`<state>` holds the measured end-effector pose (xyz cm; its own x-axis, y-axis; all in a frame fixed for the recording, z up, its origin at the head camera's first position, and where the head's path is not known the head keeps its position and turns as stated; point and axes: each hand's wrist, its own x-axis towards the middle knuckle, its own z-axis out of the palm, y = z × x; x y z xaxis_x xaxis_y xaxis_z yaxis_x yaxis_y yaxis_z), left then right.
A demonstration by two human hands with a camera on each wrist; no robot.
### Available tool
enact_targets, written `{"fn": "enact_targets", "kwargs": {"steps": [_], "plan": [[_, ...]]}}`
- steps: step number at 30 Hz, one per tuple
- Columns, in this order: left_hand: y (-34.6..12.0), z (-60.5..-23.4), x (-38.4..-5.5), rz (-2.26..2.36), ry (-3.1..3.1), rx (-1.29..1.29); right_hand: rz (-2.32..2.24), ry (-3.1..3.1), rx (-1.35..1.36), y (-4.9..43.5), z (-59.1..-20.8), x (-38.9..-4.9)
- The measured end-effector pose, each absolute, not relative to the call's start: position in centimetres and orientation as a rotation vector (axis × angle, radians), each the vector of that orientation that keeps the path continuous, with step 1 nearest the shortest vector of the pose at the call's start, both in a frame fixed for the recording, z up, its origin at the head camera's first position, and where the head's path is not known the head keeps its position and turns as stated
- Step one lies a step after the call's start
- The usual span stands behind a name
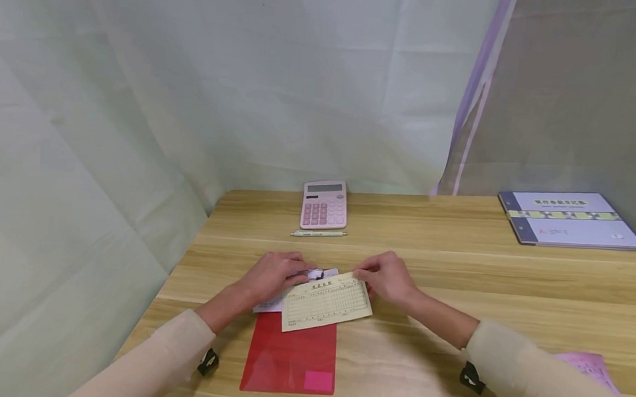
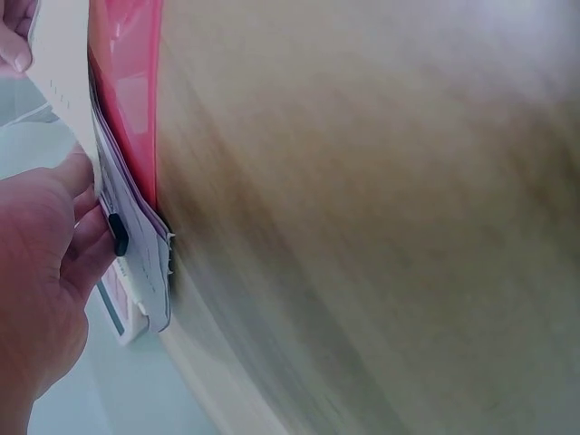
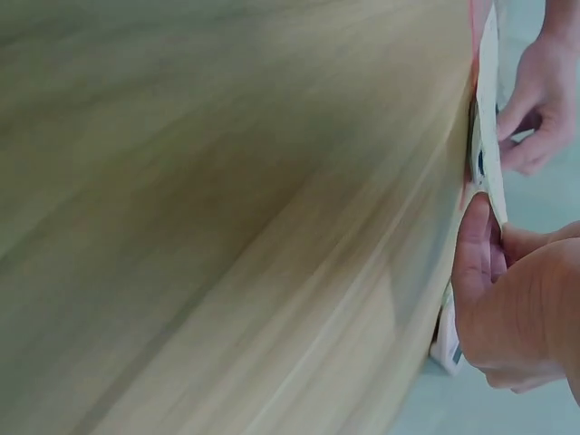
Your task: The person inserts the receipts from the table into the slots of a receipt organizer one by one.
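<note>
My right hand (image 1: 389, 277) pinches the upper right corner of a pale yellow printed form (image 1: 327, 302), thumb in front and fingers behind in the right wrist view. The form is tilted over a stack of papers (image 2: 149, 249) with a lilac-white top sheet. At the stack's top edge, my left hand (image 1: 274, 276) grips a black binder clip (image 2: 118, 234) with silver handles, its thumb close to the form's upper left edge. Beneath the form's lower part shows a red folder (image 1: 286, 354) with a bright pink label (image 1: 318, 381); the form hides part of the stack.
A pink calculator (image 1: 324, 206) lies near the table's back edge, with a pale pen (image 1: 318, 234) just in front of it. A ledger book (image 1: 570, 220) rests at the back right. Pink printed paper (image 1: 586, 365) lies partly under the right sleeve.
</note>
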<state>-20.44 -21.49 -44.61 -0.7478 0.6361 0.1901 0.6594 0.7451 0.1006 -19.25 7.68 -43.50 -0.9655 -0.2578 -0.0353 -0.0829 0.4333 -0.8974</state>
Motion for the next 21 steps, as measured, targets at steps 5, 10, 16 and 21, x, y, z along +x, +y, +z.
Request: {"fn": "enact_targets", "kwargs": {"steps": [5,10,16,21], "plan": [[-21.4,-44.5,-20.5,-0.233,-2.819,-1.035,-1.550,2.503,-0.247,6.1,-43.8,-19.0],[-21.4,-44.6,-20.6,-0.219,-2.850,-1.018,-1.512,2.602,-0.346,5.6,-44.1,-18.8],[-21.4,-44.6,-20.7,-0.225,-2.858,-1.020,-1.535,2.641,-0.399,5.1,-44.0,-18.6],[-21.4,-44.6,-20.7,-0.231,-2.847,-1.032,-1.591,2.580,-0.385,3.9,-43.8,-18.7]]}}
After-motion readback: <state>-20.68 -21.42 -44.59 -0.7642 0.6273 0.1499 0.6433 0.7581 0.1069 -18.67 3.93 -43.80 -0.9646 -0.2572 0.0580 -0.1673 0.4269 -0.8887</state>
